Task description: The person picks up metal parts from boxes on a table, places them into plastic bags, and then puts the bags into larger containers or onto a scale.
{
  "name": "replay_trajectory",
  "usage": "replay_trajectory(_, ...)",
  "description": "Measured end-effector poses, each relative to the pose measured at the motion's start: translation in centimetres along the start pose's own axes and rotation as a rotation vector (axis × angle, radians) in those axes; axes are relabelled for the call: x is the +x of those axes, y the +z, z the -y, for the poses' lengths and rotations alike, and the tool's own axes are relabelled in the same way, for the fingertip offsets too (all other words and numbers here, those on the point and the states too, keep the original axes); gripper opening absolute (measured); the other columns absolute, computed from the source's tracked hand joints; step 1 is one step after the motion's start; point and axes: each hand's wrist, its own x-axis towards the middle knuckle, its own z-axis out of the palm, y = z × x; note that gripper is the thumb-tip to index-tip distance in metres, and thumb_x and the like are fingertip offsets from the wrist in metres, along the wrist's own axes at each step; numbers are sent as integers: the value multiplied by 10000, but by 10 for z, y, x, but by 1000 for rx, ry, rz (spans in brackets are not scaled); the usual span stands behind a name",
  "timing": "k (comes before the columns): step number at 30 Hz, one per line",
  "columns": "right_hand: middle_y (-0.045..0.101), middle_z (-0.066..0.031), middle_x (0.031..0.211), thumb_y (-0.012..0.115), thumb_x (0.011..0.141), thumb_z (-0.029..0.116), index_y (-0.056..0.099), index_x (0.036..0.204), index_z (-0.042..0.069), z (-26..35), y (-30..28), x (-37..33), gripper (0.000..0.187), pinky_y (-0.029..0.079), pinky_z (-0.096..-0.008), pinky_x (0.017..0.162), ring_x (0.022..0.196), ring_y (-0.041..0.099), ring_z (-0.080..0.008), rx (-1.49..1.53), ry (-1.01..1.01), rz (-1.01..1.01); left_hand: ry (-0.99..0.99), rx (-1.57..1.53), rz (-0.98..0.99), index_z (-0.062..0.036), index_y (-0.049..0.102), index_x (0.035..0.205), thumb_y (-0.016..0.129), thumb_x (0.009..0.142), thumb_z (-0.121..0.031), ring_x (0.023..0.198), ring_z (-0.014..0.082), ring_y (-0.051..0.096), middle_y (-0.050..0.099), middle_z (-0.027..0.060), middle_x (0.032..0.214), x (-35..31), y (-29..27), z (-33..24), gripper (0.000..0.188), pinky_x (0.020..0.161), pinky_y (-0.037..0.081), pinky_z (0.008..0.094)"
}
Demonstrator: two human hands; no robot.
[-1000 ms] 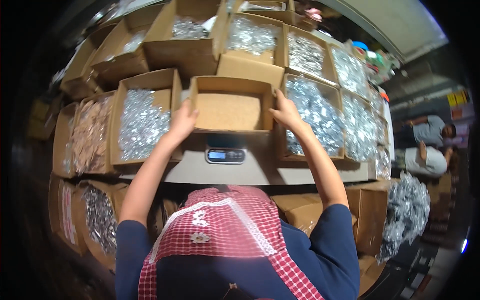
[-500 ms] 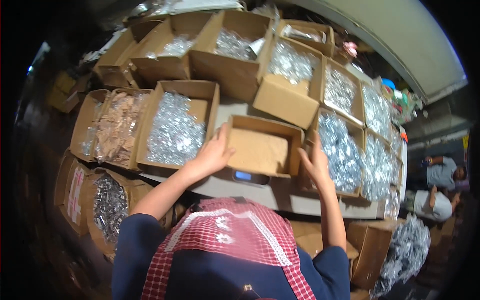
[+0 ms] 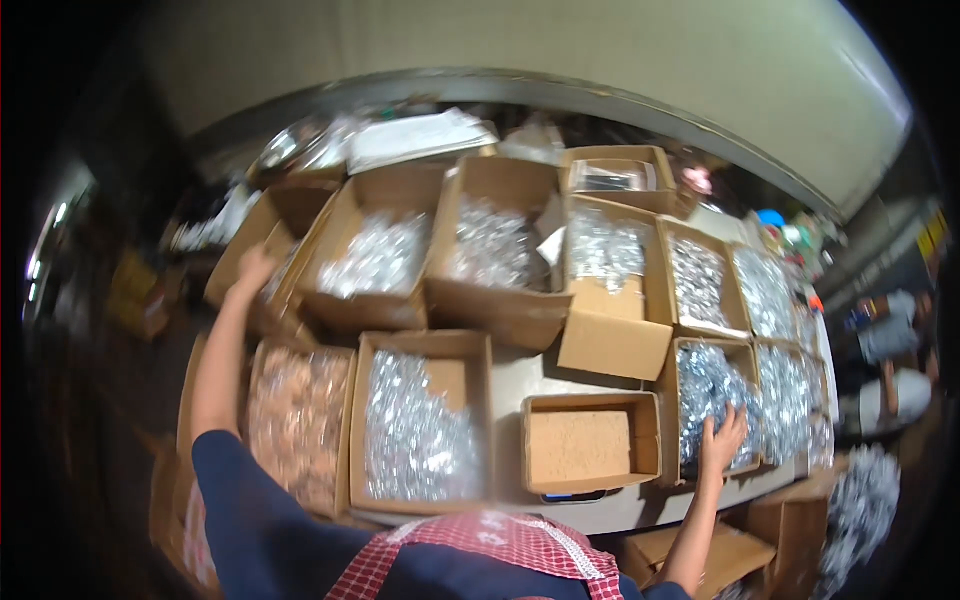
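Observation:
My left hand (image 3: 256, 265) reaches over the far-left cardboard box (image 3: 225, 275); its fingers are blurred and partly hidden inside. My right hand (image 3: 728, 435) lies with fingers spread on bluish-silver clear packets (image 3: 705, 385) in a box at the right, and nothing shows gripped in it. Between my arms stands a small bare-bottomed cardboard box (image 3: 575, 450) on a scale (image 3: 572, 496), of which just a strip shows below the box.
Boxes of shiny clear packets (image 3: 410, 430) and brownish packets (image 3: 297, 420) stand at the near left. More packet-filled boxes (image 3: 490, 245) line the back. White sheets (image 3: 420, 138) lie behind them. Two people (image 3: 890, 400) are at the far right.
Both hands have left the small box's sides. My left hand has gone to the far-left box, my right to the packets at the right. The whole view has shifted.

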Motion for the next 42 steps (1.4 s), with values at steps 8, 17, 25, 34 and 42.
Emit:
replay_trajectory(8,447,-204,1403,630,788,258,574,1253,94,5,-16,-5,496,279,-499,1103,1270,409,-408,-34,38,-110,-285,-134,830,-47,570,1160,506,893,-236,715,176,546,617,64,806,66,95,9,333,663,487,351)
replay_trajectory(17,471,-183,1394,624,785,263,592,1223,113,14,-19,-11,464,297,-492,1100,1234,453,-402,-93,42,-144,47,-654,788,-17,635,949,500,947,-303,664,128,532,596,-4,808,78,161,21,316,583,453,299)
replay_trajectory(25,477,-180,1388,618,787,254,609,1200,95,23,-19,-3,442,309,-481,1093,1215,460,-406,-30,61,-168,-77,-716,783,68,624,1070,532,915,-410,798,170,563,619,76,925,110,154,21,511,691,482,342)
replay_trajectory(34,455,-214,1410,609,803,226,568,1280,69,12,-2,-8,504,304,-473,1080,1271,416,-401,83,51,-102,216,-973,72,-52,659,685,560,736,-152,672,149,594,641,56,693,87,101,5,149,617,460,290)
replay_trajectory(42,442,-177,1429,578,885,219,559,1262,9,-7,-7,-14,433,352,-447,1039,1249,437,-380,-105,54,-67,-199,-1701,384,41,575,1161,546,923,-282,893,217,674,683,149,1031,32,-23,-112,403,773,555,332)
